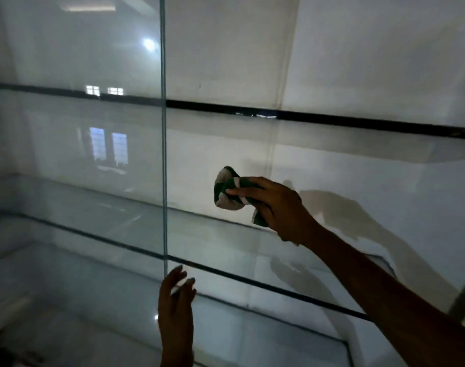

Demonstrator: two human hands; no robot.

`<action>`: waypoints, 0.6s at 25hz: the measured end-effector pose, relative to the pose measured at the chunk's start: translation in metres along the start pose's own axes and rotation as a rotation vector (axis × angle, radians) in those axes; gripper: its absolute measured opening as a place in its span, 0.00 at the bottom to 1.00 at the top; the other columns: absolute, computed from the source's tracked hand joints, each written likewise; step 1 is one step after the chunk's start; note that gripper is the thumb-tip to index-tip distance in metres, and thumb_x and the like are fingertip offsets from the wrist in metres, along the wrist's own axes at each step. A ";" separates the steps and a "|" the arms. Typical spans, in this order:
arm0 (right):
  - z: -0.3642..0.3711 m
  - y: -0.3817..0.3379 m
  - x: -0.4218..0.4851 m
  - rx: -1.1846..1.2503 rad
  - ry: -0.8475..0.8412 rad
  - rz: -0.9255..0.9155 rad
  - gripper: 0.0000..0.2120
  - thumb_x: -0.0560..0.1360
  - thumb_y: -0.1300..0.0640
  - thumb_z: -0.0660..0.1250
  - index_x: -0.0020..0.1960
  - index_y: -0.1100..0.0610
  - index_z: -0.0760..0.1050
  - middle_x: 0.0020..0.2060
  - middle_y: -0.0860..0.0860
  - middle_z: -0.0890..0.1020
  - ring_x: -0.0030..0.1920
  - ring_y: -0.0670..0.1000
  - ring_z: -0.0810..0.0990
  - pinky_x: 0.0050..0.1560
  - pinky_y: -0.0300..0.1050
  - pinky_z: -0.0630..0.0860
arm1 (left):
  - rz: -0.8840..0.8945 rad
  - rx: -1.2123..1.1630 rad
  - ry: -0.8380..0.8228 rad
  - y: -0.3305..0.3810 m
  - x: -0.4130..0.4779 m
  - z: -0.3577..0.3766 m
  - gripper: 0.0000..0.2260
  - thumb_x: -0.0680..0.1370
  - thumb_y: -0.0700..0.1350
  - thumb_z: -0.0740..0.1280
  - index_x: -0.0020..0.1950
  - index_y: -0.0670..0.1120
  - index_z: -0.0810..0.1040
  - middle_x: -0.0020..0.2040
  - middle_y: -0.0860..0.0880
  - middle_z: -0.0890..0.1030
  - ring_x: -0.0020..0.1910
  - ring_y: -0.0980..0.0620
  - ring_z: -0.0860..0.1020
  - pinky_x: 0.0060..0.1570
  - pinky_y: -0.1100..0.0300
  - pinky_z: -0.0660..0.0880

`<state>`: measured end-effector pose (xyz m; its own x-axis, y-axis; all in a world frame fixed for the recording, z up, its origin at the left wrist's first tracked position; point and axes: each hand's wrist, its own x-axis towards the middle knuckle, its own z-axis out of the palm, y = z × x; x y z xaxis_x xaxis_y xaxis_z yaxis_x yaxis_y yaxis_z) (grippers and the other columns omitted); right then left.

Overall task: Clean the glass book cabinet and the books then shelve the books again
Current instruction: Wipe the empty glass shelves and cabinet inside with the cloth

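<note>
Left hand: the left hand [176,300] comes up from the bottom of the view with its fingers straight and slightly spread, holding nothing. Its fingertips [180,271] sit just right of the glass door's free edge, just below the lower shelf's front rim. I cannot tell whether they touch glass.
Right hand: the right hand [275,205] reaches in from the lower right, with thumb and fingers clamped on a bunched cloth [226,190].
Door edge: the glass door [93,207] covers the left part of the view. Its greenish vertical edge runs from top to bottom, left of both hands.
Open room: right of that edge the cabinet [385,75] stands open. The right hand is in the bay between the upper shelf [332,120] and the lower shelf [265,286], nearer the lower one, with free space above it and to its left.
Cloth: it is green and white and crumpled into a ball that sticks out left of the fingers, with a tail hanging below the palm. It is near the back panel [213,144], but contact is unclear.
Cabinet look: the back is white and the clear glass shelves have dark front rims. The arm's shadow falls on the back panel to the right. The door pane is hazy and carries window reflections [108,147].
</note>
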<state>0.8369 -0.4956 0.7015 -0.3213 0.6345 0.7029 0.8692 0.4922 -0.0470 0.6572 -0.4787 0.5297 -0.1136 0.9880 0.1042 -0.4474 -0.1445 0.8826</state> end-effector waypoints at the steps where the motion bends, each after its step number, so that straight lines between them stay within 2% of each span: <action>1: 0.017 0.011 -0.003 0.049 -0.018 0.060 0.18 0.74 0.66 0.59 0.61 0.57 0.78 0.61 0.56 0.77 0.58 0.44 0.71 0.57 0.20 0.62 | -0.260 -0.122 0.029 -0.004 0.002 0.000 0.11 0.79 0.38 0.62 0.60 0.46 0.74 0.57 0.43 0.77 0.55 0.42 0.77 0.53 0.49 0.74; 2: 0.031 0.020 -0.004 0.088 -0.037 0.121 0.20 0.74 0.69 0.60 0.62 0.56 0.77 0.62 0.55 0.76 0.58 0.41 0.70 0.55 0.18 0.61 | -0.457 -0.231 -0.001 -0.002 0.008 0.004 0.13 0.79 0.41 0.62 0.63 0.44 0.72 0.56 0.39 0.75 0.54 0.40 0.77 0.52 0.47 0.74; 3: 0.044 0.028 -0.003 0.123 -0.057 0.163 0.21 0.74 0.70 0.61 0.63 0.55 0.76 0.62 0.55 0.76 0.58 0.38 0.68 0.54 0.17 0.61 | -0.581 -0.324 -0.057 0.002 0.015 0.008 0.15 0.79 0.43 0.62 0.66 0.44 0.70 0.57 0.38 0.75 0.53 0.39 0.77 0.52 0.44 0.74; 4: 0.057 0.037 -0.001 0.161 -0.082 0.182 0.22 0.74 0.71 0.61 0.63 0.56 0.75 0.63 0.56 0.75 0.57 0.37 0.68 0.53 0.17 0.60 | -0.627 -0.399 -0.093 0.007 0.023 0.014 0.16 0.79 0.44 0.62 0.66 0.45 0.70 0.58 0.37 0.75 0.54 0.38 0.78 0.53 0.42 0.74; 9: 0.126 0.078 0.039 0.268 -0.199 0.162 0.23 0.73 0.72 0.63 0.66 0.57 0.73 0.63 0.58 0.75 0.60 0.53 0.73 0.58 0.19 0.58 | -0.557 -0.508 -0.025 0.010 0.056 0.036 0.15 0.80 0.39 0.58 0.67 0.46 0.68 0.62 0.35 0.75 0.53 0.34 0.79 0.46 0.40 0.78; 12: 0.174 0.087 0.080 0.342 -0.299 0.132 0.24 0.74 0.71 0.63 0.68 0.56 0.70 0.66 0.57 0.72 0.65 0.55 0.70 0.60 0.24 0.56 | -0.550 -0.505 -0.053 0.010 0.057 0.032 0.16 0.81 0.40 0.56 0.68 0.47 0.68 0.60 0.36 0.77 0.52 0.34 0.80 0.45 0.40 0.79; 15: 0.233 0.076 0.116 0.403 -0.409 0.005 0.24 0.75 0.71 0.62 0.69 0.60 0.67 0.66 0.60 0.71 0.65 0.58 0.71 0.59 0.30 0.60 | -0.574 -0.462 -0.047 0.017 0.060 0.030 0.15 0.80 0.40 0.57 0.65 0.47 0.71 0.57 0.37 0.80 0.50 0.34 0.81 0.41 0.41 0.80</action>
<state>0.7778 -0.2462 0.6145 -0.5067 0.7768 0.3739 0.6846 0.6262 -0.3731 0.6688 -0.4204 0.5649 0.2843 0.9148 -0.2870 -0.7539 0.3982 0.5226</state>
